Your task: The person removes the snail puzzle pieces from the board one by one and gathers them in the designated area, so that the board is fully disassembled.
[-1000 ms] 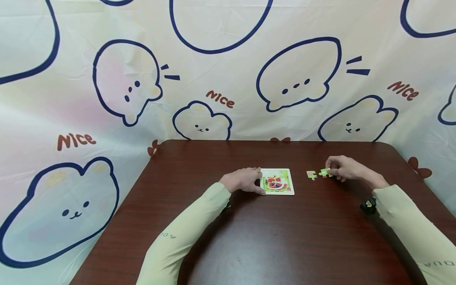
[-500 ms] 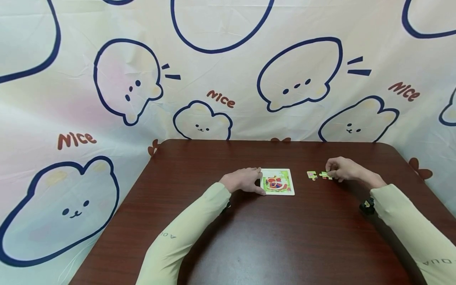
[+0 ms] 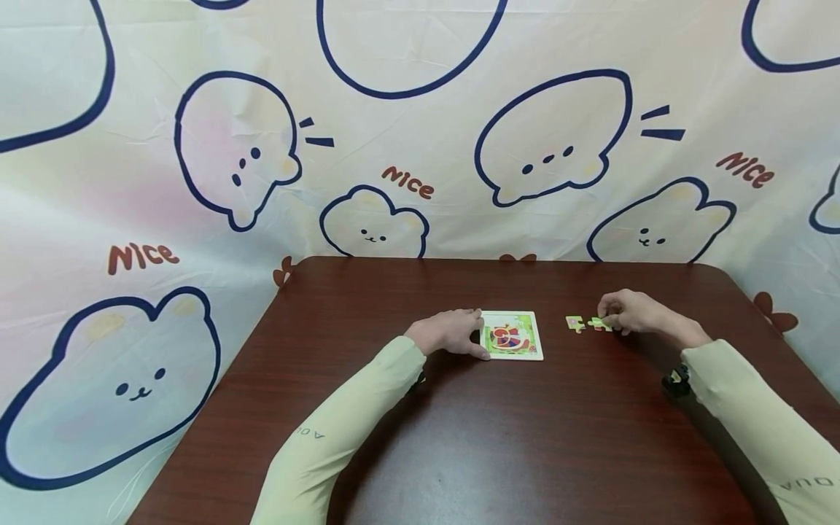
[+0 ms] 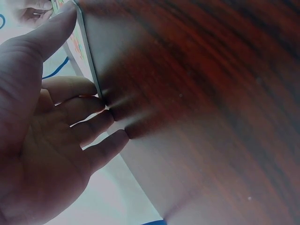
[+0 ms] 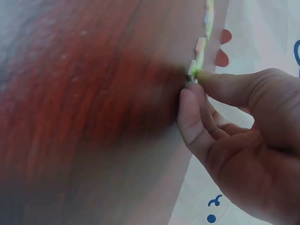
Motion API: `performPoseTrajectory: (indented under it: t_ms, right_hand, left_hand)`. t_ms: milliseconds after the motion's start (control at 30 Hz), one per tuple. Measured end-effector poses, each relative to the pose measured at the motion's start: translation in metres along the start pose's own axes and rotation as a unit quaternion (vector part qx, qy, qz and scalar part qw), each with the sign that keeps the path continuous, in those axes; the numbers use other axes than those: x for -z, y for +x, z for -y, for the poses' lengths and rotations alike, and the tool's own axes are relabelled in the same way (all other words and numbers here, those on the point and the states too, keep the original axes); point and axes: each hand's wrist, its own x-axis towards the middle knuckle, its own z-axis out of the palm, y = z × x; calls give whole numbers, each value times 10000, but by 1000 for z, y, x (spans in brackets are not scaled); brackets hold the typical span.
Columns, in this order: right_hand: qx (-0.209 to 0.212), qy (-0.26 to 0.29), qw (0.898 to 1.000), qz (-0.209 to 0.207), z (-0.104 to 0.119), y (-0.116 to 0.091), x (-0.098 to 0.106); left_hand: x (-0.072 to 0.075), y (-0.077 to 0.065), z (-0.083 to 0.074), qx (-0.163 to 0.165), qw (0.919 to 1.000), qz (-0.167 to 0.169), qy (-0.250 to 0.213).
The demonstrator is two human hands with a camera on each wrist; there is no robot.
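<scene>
Wood-grain surface (image 3: 420,467) carried, at three o'clock from the puzzle board (image 3: 515,357), a jigsaw piece (image 3: 599,324), probably light, stiff and best taken by its edge, which fingers of the right hand (image 3: 633,312) pinched while extended fingers of the left hand (image 3: 448,330) touched the board's nine-o'clock side.

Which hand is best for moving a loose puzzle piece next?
Probably the right hand: it pinches one puzzle piece, with a second piece close by. The left hand is farther off, touching the puzzle board.

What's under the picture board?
Brown table shows around the picture board, with the left hand touching its left edge. Whatever lies directly beneath is covered and can't be seen.
</scene>
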Motion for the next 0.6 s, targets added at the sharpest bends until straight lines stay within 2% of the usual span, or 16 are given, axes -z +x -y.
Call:
performPoseTrajectory:
  t_ms: [233, 600]
  right_hand:
    - [103, -205, 9992, -340, 10, -2, 11]
    - [168, -93, 9991, -383, 37, 7, 7]
  left_hand:
    - [3, -1, -1, 16, 10000, 33, -34]
    - [4, -3, -2, 31, 10000, 47, -58]
